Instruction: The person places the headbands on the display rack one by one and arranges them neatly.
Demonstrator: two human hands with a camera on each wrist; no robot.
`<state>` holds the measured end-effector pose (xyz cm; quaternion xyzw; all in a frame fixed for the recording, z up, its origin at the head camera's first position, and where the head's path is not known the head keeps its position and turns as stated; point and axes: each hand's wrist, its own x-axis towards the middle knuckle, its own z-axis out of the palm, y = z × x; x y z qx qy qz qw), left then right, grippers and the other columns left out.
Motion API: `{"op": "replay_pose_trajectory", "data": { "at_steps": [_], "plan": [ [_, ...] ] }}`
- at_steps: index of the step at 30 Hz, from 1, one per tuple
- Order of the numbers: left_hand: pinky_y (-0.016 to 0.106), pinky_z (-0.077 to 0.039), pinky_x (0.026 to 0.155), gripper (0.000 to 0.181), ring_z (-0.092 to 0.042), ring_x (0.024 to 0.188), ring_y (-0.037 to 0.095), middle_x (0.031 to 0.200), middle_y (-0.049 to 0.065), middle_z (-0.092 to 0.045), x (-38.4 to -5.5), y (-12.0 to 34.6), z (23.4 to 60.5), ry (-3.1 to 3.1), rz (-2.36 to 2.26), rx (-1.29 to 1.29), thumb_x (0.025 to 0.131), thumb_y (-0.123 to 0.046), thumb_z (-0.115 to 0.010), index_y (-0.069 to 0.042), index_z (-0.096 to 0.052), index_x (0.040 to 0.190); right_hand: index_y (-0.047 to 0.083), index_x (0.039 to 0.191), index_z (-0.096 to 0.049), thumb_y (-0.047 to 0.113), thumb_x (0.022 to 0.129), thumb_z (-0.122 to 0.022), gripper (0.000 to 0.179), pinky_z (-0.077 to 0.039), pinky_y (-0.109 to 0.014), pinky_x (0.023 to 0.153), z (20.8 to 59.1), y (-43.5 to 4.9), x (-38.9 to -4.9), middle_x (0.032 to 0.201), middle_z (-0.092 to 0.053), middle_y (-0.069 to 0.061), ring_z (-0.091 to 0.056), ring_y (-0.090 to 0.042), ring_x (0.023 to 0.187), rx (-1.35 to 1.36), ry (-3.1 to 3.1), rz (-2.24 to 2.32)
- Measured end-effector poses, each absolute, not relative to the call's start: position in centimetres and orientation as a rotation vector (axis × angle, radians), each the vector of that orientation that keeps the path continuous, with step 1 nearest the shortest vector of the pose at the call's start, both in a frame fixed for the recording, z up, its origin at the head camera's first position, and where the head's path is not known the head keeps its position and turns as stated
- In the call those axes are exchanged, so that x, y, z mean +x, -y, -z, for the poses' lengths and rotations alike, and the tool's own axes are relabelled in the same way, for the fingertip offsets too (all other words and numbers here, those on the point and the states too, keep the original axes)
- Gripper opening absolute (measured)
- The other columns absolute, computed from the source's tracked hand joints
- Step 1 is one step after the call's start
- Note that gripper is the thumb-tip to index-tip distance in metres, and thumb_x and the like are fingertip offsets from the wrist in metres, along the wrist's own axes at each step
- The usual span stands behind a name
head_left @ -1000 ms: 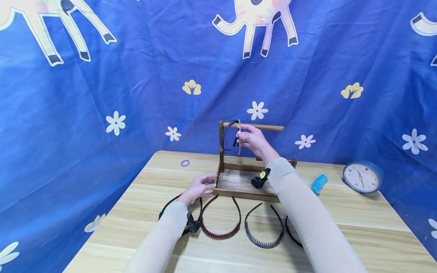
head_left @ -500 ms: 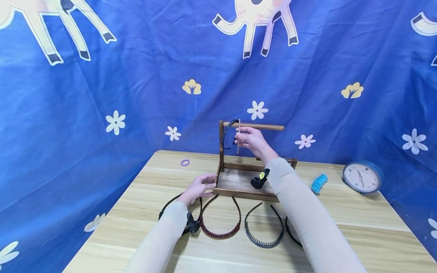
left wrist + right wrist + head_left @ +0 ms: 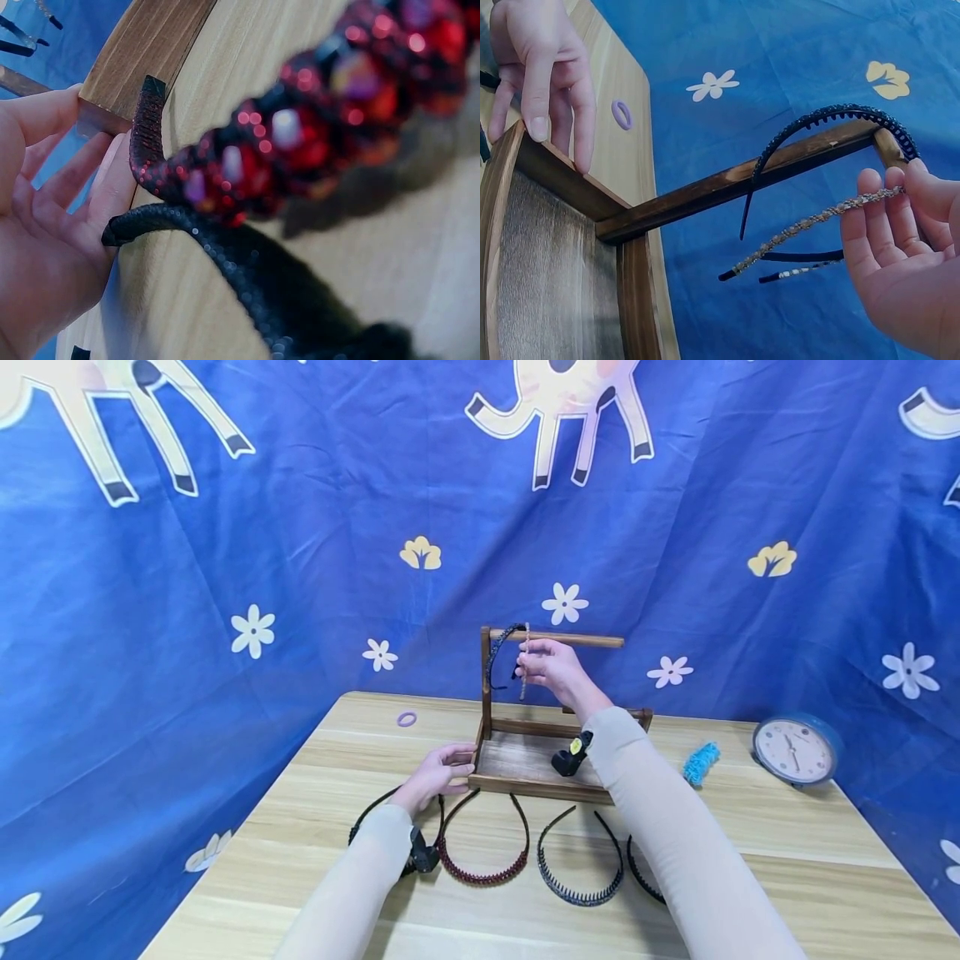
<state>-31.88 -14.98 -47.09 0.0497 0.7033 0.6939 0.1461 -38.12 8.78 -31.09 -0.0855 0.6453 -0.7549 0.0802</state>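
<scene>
In the head view, my right hand (image 3: 553, 668) is raised at the top bar (image 3: 581, 639) of a wooden stand. It pinches a thin beaded headband (image 3: 802, 223) between thumb and fingers; the band's top overlaps the bar in the head view. Left of it, a black glittery headband (image 3: 795, 127) hangs over the bar near the upright post (image 3: 705, 187). My left hand (image 3: 435, 772) touches the left front corner of the stand's tray (image 3: 540, 787), thumb and fingers extended. Close by that hand lie a red-beaded headband (image 3: 255, 150) and a black headband (image 3: 247, 277).
On the table (image 3: 300, 860), a grey toothed headband (image 3: 581, 897) lies in front of the stand, another dark one (image 3: 643, 881) partly under the right sleeve. A purple ring (image 3: 407, 718) is at the back left. A blue stringy bundle (image 3: 701, 764) and a round clock (image 3: 797, 749) stand right.
My right hand, with the beaded headband, has shifted very slightly left and down along the bar, then stayed almost still. The left hand has not moved from the tray corner.
</scene>
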Motion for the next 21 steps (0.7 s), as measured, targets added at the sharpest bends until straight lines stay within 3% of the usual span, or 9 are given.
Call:
{"op": "replay_pose_trajectory", "data": {
  "at_steps": [8,15,21],
  "plan": [
    [0.044,-0.054,0.082,0.044,-0.048,0.116,0.032,0.135,0.018,-0.044,-31.8,14.9,47.2,-2.044,-1.99,0.143,0.09,-0.001,-0.057,-0.006,-0.049,0.133,0.0,0.121,-0.053,0.001,0.09,-0.058,0.031,-0.047,-0.048,0.093,31.2,-8.9,-38.3,0.114,-0.055,-0.026,-0.064,-0.027,0.084,-0.224,-1.91,2.267],
    [0.043,-0.055,0.081,0.044,-0.049,0.115,0.031,0.135,0.016,-0.045,-31.8,15.0,47.3,-2.034,-1.997,0.121,0.089,-0.002,-0.059,-0.008,-0.05,0.132,0.0,0.119,-0.054,0.012,0.089,-0.063,0.034,-0.053,-0.041,0.086,31.4,-9.2,-38.1,0.101,-0.063,-0.016,-0.064,-0.03,0.092,-0.251,-1.929,2.269],
    [0.043,-0.054,0.082,0.046,-0.049,0.115,0.031,0.135,0.017,-0.045,-31.9,15.0,47.3,-2.038,-1.997,0.131,0.089,-0.003,-0.06,-0.007,-0.049,0.133,0.001,0.119,-0.054,0.023,0.089,-0.065,0.04,-0.05,-0.046,0.09,32.3,-10.7,-37.5,0.107,-0.061,-0.019,-0.063,-0.028,0.094,-0.337,-2.085,2.18]
  ]
}}
